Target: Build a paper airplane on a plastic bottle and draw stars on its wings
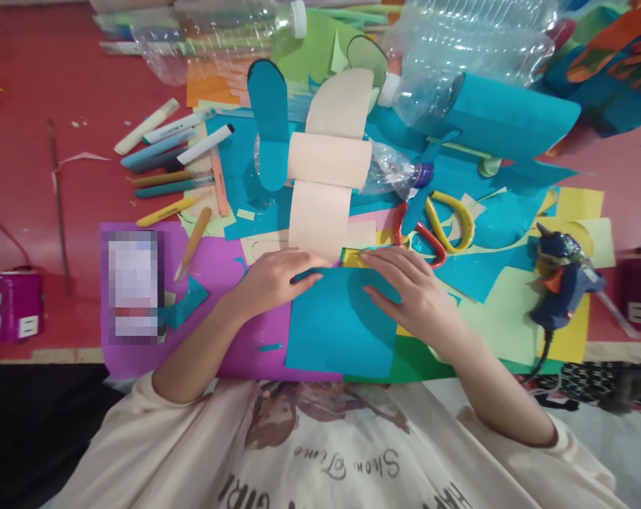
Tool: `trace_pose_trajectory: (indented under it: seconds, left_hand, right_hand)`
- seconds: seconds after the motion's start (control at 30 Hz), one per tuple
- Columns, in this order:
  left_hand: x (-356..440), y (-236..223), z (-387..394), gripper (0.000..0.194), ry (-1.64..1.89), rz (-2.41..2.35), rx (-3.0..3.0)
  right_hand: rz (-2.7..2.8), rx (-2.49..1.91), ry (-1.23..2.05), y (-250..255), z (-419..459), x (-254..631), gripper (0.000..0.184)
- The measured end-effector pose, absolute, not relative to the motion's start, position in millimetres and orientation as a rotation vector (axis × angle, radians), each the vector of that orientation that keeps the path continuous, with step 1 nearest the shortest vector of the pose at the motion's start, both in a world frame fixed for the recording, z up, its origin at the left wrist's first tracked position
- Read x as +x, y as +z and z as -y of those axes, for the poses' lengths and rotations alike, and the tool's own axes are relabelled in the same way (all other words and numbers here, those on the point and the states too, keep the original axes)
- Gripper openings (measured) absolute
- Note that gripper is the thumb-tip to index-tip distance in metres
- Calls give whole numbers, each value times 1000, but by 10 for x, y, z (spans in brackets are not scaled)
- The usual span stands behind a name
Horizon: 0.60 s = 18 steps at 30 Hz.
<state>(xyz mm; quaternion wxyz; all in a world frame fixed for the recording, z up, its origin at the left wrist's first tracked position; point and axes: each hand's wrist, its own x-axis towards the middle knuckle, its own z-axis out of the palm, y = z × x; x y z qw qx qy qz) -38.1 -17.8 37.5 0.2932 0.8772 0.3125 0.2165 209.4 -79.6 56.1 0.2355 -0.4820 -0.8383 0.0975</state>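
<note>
Your open left hand [272, 281] and right hand [418, 300] touch loose rectangular blue paper [338, 329], six o'clock. Curled beige paper [328, 161] already covers twelve's clear plastic bottle [397, 166].

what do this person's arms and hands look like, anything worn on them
The left hand and right hand are bare, with no gloves, rings or watch visible. Both forearms are uncovered. Loose, cream fabric sleeves end around the elbows, part of a cream fabric shirt printed with a picture and dark lettering.
</note>
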Motion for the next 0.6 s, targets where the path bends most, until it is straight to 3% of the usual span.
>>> trace_pose_trajectory:
  seconds: [0.27, 0.37, 0.5, 0.6]
  left_hand:
    - [-372, 540, 333, 16, 876, -1007, 2647]
    - [-301, 557, 575, 18, 680, -726, 2792]
    - [-206, 424, 828, 44, 162, -768, 2841]
    - [-192, 324, 852, 49, 47, -811, 2818]
  right_hand:
    - [2350, -1330, 314, 423, 564, 2087, 27]
    - [2368, -1301, 278, 435, 544, 2085, 30]
    - [2395, -1253, 166, 449, 625, 2031, 32]
    - [2429, -1240, 153, 434, 754, 1997, 37]
